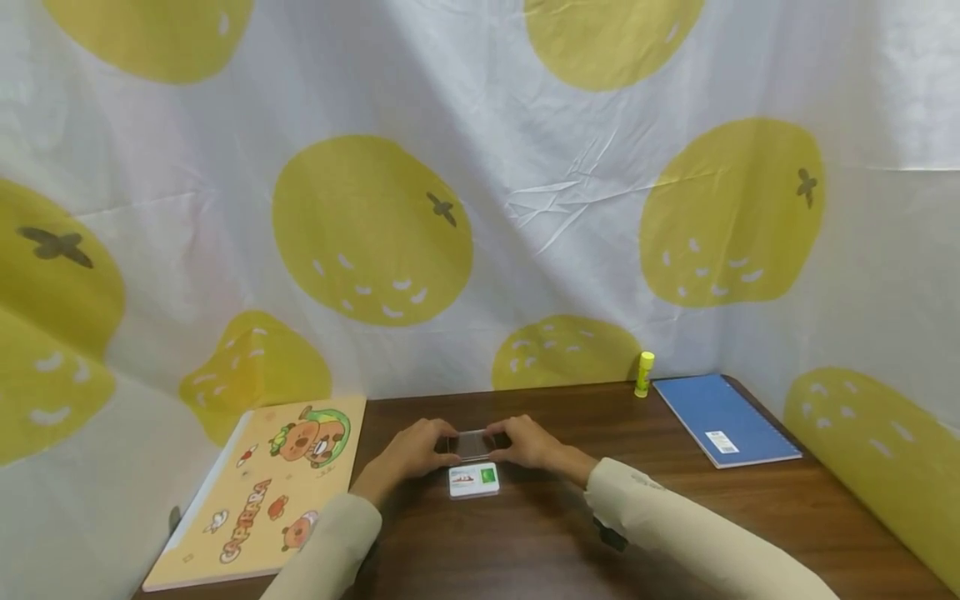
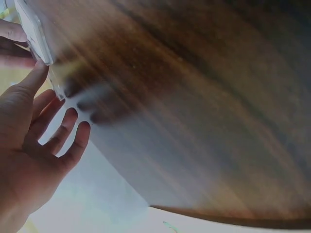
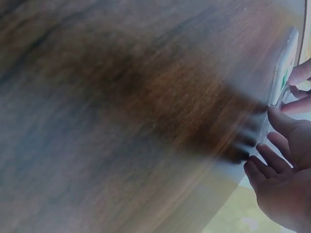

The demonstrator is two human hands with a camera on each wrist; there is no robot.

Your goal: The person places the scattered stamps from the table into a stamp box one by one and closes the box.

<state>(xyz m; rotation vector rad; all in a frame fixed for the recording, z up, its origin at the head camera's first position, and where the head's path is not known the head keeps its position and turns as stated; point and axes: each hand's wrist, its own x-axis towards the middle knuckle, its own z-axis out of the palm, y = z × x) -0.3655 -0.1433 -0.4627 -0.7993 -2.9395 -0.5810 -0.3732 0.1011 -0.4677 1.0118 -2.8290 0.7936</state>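
Observation:
A clear, flat plastic lid [image 1: 472, 446] lies between my two hands near the middle of the table. My left hand [image 1: 417, 447] pinches its left edge between thumb and fingertips. At the opposite edge, my right hand [image 1: 528, 442] grips the lid the same way. Just in front of it, on the near side, sits a small white card case [image 1: 473, 481] with a red picture and a green square on it. In the left wrist view, the left thumb [image 2: 38, 77] reaches right to the case's edge, while the outer fingers spread loosely. The right wrist view has the case [image 3: 284, 68] edge-on.
A large yellow capybara-print book [image 1: 277, 483] lies at the left of the brown wooden table [image 1: 525, 550]. At the back right stands a yellow glue stick [image 1: 644, 374] beside a blue notebook [image 1: 723, 417]. A fruit-print curtain [image 1: 510, 250] hangs behind and around the table.

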